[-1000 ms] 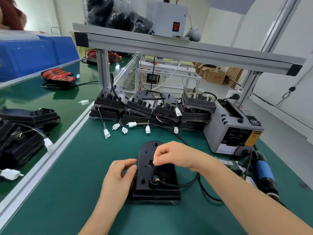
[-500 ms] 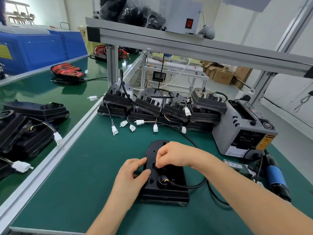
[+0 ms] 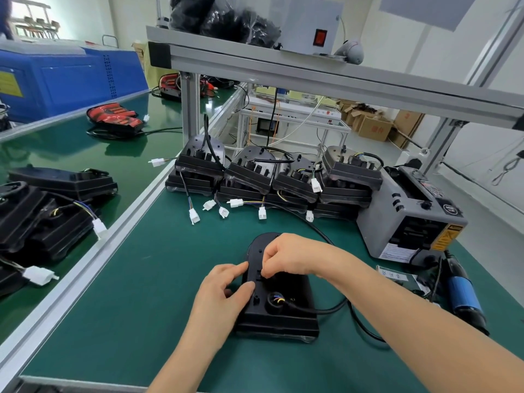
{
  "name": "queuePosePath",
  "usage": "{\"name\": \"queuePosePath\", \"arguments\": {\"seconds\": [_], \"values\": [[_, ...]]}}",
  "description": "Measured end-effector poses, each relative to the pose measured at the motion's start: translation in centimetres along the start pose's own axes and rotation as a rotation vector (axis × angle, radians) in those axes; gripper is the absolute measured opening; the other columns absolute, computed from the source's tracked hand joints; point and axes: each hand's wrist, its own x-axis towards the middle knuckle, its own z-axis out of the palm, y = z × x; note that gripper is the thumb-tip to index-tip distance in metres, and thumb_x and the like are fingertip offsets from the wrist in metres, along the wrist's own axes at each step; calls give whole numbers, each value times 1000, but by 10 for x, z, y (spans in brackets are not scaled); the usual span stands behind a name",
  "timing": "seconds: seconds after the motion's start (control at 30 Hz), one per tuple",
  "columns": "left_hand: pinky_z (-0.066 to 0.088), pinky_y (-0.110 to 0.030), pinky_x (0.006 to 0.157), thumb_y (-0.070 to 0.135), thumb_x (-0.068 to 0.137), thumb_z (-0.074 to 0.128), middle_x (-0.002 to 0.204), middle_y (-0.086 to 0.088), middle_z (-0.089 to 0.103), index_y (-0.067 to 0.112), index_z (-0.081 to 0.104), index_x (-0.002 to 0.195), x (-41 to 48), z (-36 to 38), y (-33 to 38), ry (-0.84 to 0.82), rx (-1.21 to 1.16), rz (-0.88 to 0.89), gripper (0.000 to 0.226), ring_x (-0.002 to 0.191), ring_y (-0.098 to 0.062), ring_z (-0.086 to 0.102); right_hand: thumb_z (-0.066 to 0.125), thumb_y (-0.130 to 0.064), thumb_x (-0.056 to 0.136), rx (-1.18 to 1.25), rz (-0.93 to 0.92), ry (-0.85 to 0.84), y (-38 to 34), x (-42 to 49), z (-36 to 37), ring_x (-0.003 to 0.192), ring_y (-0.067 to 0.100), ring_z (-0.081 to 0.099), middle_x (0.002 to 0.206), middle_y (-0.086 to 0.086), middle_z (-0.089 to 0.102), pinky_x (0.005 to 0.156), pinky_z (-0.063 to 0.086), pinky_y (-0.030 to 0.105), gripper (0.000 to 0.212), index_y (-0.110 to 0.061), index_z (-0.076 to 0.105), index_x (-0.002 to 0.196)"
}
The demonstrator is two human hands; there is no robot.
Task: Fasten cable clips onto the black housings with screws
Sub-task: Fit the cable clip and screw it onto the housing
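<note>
— How far along is this one?
— Early. The black housing [image 3: 279, 304] lies on the worktop [image 3: 147, 293]. The left hand [image 3: 224, 302] grips its left edge. The right hand's [image 3: 292, 255] fingers [image 3: 268, 263] pinch together at its middle, likely on a cable clip, though it is too small to be sure.
— Screwed down?
— Not that I see. The screwdriver [image 3: 463, 296] lies untouched right of the housing, and stacked housings [image 3: 249, 171] wait behind it.

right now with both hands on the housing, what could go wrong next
1. The right hand pinches at the middle of the black housing; what it pinches is hidden, so a small piece might slip unnoticed.
2. The cable loops under the right forearm; reaching for the electric screwdriver could snag it and drag the housing, which only the left hand steadies.
</note>
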Motion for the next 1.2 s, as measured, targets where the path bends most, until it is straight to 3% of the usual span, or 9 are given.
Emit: {"name": "queuePosePath", "arguments": {"seconds": [0.1, 0.23, 0.33, 0.47, 0.53, 0.7, 0.9, 1.03, 1.2], "values": [[43, -10, 77, 8, 89, 62, 100, 23, 57, 42, 67, 100, -7, 0, -1, 34, 54, 112, 36, 89, -4, 59, 68, -26, 74, -36, 10, -5, -2, 1, 0, 55, 10, 40, 55, -11, 44, 54, 32, 25, 12, -24, 62, 64], [39, -9, 73, -5, 88, 53, 100, 24, 53, 27, 70, 107, -11, -4, -3, 44, 418, 324, 41, 87, -3, 54, 68, -27, 73, -53, 38, -23, -4, 4, 0, 62, 12, 44, 63, -8, 48, 60, 36, 27, 14, -25, 62, 61], [43, -16, 71, -11, 81, 58, 100, 14, 59, 22, 71, 108, -11, -8, 1, 37, 550, 400, 45, 83, -7, 54, 68, -26, 73, -70, 45, -32, -5, 5, -1, 65, 13, 45, 65, -8, 49, 62, 37, 28, 14, -25, 61, 62], [53, -29, 51, -23, 57, 70, 88, 3, 65, 16, 75, 97, -10, -11, 5, 26, 669, 507, 56, 72, -18, 61, 67, -26, 74, -105, 53, -44, -8, 3, -3, 65, 13, 45, 68, -7, 50, 62, 37, 28, 11, -21, 62, 66], [51, -30, 44, -24, 49, 72, 85, 1, 66, 16, 76, 94, -9, -11, 5, 31, 717, 538, 60, 70, -18, 62, 66, -25, 75, -124, 54, -45, -11, 2, -4, 68, 15, 44, 74, -4, 51, 63, 35, 29, 14, -12, 67, 80], [49, -31, 39, -22, 49, 72, 86, 1, 65, 17, 74, 94, -8, -11, 3, 18, 757, 557, 59, 73, -20, 62, 64, -24, 78, -170, 61, -40, -15, 1, -3, 74, 18, 43, 82, 2, 50, 67, 34, 31, 31, -1, 65, 98], [50, -31, 40, -20, 50, 74, 88, 2, 64, 19, 74, 95, -7, -12, 2, 3, 757, 554, 59, 78, -19, 62, 65, -30, 81, -118, 41, -15, -6, -5, -9, 67, 14, 46, 77, -1, 55, 62, 42, 28, 23, -9, 69, 91], [49, -30, 39, -20, 49, 74, 87, 2, 65, 19, 75, 94, -6, -12, 1, 15, 746, 565, 60, 83, -14, 53, 67, -28, 81, -8, 42, -6, 5, -6, -10, 83, 16, 56, 104, 11, 69, 84, 53, 35, 24, -8, 71, 94], [49, -28, 40, -20, 48, 76, 87, 3, 65, 19, 75, 94, -6, -11, -1, 14, 738, 571, 61, 85, -11, 47, 68, -26, 81, 41, 29, 13, 10, -7, -9, 94, 20, 65, 105, 7, 70, 87, 54, 34, 19, -10, 71, 90]]}}
